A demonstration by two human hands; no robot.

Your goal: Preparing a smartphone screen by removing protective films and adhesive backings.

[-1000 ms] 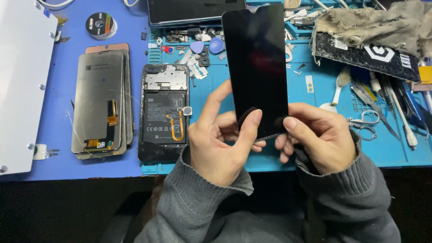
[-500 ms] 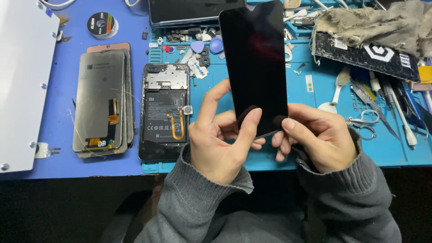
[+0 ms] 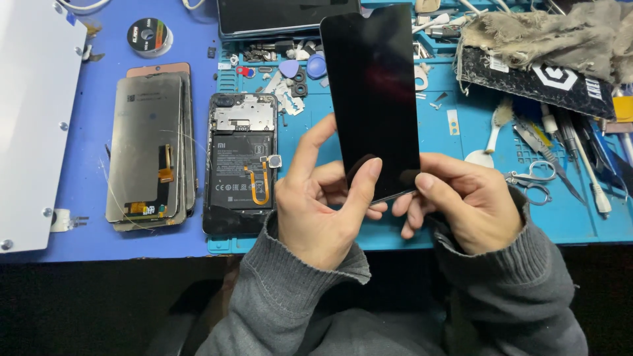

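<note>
Both hands hold a black phone screen panel [image 3: 370,92] upright above the blue work mat [image 3: 461,224]. My left hand [image 3: 323,204] grips its lower left corner, thumb on the glass front, index finger raised along the left edge. My right hand [image 3: 468,207] pinches the lower right corner with thumb and fingers. An opened phone body [image 3: 241,161] with its battery and an orange flex cable showing lies flat on the mat just left of my left hand.
A stack of removed screen panels [image 3: 148,148] lies at left beside a white board [image 3: 30,125]. Picks, screws and small parts [image 3: 290,62] sit behind the phone. Scissors [image 3: 534,184], a brush, tweezers and a grey rag [image 3: 547,36] crowd the right side.
The screen panel has shifted slightly to the left and tilted a little in my hands. My grip on its lower corners is the same.
</note>
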